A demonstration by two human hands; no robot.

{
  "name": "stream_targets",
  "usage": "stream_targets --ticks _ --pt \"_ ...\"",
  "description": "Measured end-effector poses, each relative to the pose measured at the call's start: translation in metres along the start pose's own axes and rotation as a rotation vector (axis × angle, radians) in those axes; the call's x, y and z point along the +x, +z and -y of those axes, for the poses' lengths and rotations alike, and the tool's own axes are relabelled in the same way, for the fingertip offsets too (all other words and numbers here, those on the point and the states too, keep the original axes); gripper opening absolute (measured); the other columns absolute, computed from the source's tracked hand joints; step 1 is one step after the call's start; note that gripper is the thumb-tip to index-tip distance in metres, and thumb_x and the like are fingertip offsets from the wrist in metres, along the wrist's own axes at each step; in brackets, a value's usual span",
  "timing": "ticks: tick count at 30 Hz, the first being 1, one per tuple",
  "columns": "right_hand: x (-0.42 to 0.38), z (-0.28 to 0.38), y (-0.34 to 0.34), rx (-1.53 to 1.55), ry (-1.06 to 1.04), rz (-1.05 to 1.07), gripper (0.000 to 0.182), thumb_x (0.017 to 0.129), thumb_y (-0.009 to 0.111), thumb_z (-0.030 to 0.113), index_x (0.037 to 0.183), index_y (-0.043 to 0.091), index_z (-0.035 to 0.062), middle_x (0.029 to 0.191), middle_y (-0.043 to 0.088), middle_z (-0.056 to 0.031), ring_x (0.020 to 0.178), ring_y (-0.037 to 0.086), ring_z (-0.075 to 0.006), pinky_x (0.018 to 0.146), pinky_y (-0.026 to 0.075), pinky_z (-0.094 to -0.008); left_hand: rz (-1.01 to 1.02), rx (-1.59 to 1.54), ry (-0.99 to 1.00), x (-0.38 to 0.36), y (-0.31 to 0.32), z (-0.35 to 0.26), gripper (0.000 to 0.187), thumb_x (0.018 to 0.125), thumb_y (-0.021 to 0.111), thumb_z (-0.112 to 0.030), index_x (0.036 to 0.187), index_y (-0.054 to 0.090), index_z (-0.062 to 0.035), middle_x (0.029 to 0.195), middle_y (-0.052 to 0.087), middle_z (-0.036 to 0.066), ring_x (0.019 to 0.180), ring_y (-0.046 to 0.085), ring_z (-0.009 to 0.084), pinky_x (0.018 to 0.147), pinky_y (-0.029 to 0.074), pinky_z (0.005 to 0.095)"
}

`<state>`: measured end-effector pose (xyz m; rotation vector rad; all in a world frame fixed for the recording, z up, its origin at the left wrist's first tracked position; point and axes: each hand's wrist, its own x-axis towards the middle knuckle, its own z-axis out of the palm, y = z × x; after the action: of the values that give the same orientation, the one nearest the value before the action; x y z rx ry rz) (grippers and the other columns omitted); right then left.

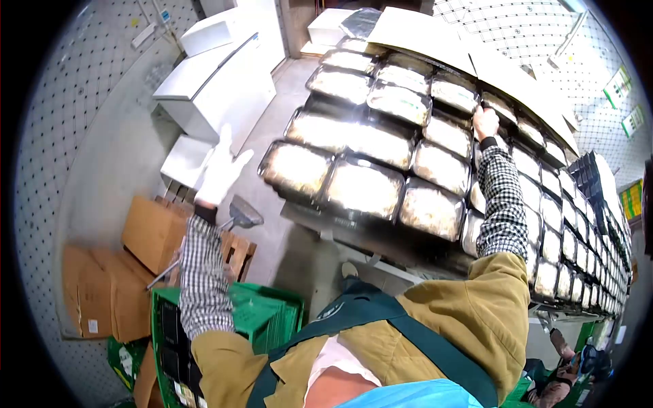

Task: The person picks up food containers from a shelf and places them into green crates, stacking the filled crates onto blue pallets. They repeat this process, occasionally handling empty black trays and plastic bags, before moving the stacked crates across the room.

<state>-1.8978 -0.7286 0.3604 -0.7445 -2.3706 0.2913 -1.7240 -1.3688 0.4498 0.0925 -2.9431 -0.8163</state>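
Observation:
Rows of black plastic food trays [364,187] with clear tops and pale contents cover the table in front of me. My right hand [486,124] reaches in among the far rows, its fingers closed at the near edge of a food tray [498,106]. Exactly how the fingertips grip that edge is hard to see. Off the table's left side, my left hand [223,170] is held out in the air with its fingers spread and nothing in it. Glare washes out this hand's surface.
Left of me are a green crate [296,299], cardboard boxes [102,289], a wooden pallet [239,255] and a dustpan-like tool [245,212]. White boxes [218,88] stand farther off. A pale board [425,37] borders the trays' far side. Another person [561,374] is at lower right.

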Motion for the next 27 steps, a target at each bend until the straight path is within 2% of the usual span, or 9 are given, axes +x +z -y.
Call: stream_targets --ticks 1,4,8,12,13,14,18,24,27 --pt "0.02 -0.013 0.014 0.046 0.079 0.088 0.051 0.085 0.051 0.043 0.094 0.065 -0.0044 0.095 0.062 -0.0283 0.095 0.061 -0.0388 0.088 0.046 -0.0429 -0.067 -0.035 0.163 0.049 0.027 0.0 0.083 0.081 0.065 -0.035 0.14 0.022 0.0022 0.137 0.035 0.026 0.126 0.037 0.0375 0.102 0.035 0.0366" --pt "0.054 -0.035 0.046 0.196 0.216 0.369 0.06 0.083 0.052 0.05 0.097 0.065 -0.0065 0.096 0.063 -0.0277 0.099 0.06 -0.0387 0.087 0.045 -0.0412 -0.075 0.117 0.221 0.181 0.084 -0.04 0.087 0.082 0.059 -0.048 0.141 0.018 0.0003 0.139 0.033 0.027 0.127 0.035 0.0393 0.105 0.03 0.042" --pt "0.046 -0.042 0.04 0.954 0.368 0.491 0.029 0.087 0.062 0.031 0.083 0.063 0.0024 0.062 0.049 0.0045 0.051 0.042 -0.0061 0.045 0.031 -0.0216 0.073 0.185 0.012 0.302 0.141 -0.087 0.078 0.088 0.043 -0.05 0.142 0.018 -0.001 0.142 0.03 0.026 0.129 0.035 0.037 0.106 0.028 0.0444" --pt "0.003 -0.032 -0.075 0.688 -0.151 0.173 0.023 0.091 0.056 0.021 0.078 0.046 0.0053 0.069 0.039 0.0032 0.06 0.034 -0.0056 0.051 0.031 -0.0215 0.071 0.1 -0.115 0.346 0.172 -0.116 0.072 0.09 0.04 -0.044 0.141 0.02 0.001 0.133 0.043 0.025 0.122 0.044 0.0359 0.103 0.034 0.0422" --pt "-0.011 -0.032 -0.102 0.717 -0.189 0.158 0.022 0.092 0.055 0.019 0.078 0.044 0.0062 0.069 0.036 0.0038 0.06 0.031 -0.0053 0.051 0.029 -0.0209 -0.015 0.077 -0.138 0.359 0.187 -0.114 0.065 0.089 0.041 -0.045 0.134 0.037 0.0013 0.125 0.05 0.024 0.117 0.049 0.0359 0.1 0.037 0.0413" --pt "-0.024 -0.034 -0.124 0.788 -0.173 0.178 0.02 0.092 0.054 0.017 0.078 0.044 0.0061 0.068 0.034 0.0045 0.06 0.03 -0.005 0.051 0.028 -0.0203 0.015 0.044 -0.128 0.362 0.188 -0.116 0.057 0.088 0.045 -0.047 0.117 0.056 -0.0002 0.119 0.055 0.024 0.111 0.053 0.0369 0.095 0.041 0.0424" --pt "-0.085 -0.016 -0.151 1.127 0.047 0.507 0.014 0.091 0.054 0.017 0.081 0.047 0.0107 0.069 0.043 0.0045 0.057 0.037 -0.0059 0.051 0.032 -0.0181 0.029 0.072 -0.029 0.402 0.209 -0.088 0.044 0.082 0.052 -0.04 0.093 0.067 0.0004 0.101 0.062 0.024 0.098 0.059 0.0377 0.083 0.046 0.0437" --pt "-0.157 0.034 -0.099 1.33 0.366 1.056 0.021 0.091 0.056 0.029 0.083 0.048 0.011 0.075 0.046 0.0038 0.058 0.038 -0.0052 0.052 0.035 -0.0199 -0.332 0.114 0.059 0.319 0.097 -0.164 0.044 0.084 0.048 -0.036 0.105 0.059 0.001 0.1 0.062 0.026 0.097 0.06 0.0374 0.081 0.047 0.0458" --pt "-0.161 0.032 -0.074 0.999 0.227 1.082 0.03 0.089 0.058 0.036 0.093 0.051 0.007 0.081 0.049 -0.0008 0.067 0.047 -0.0068 0.056 0.042 -0.0226 -0.512 0.268 0.268 0.24 0.002 -0.156 0.038 0.09 0.047 -0.037 0.099 0.054 -0.0014 0.09 0.063 0.022 0.078 0.062 0.0366 0.071 0.05 0.0443"
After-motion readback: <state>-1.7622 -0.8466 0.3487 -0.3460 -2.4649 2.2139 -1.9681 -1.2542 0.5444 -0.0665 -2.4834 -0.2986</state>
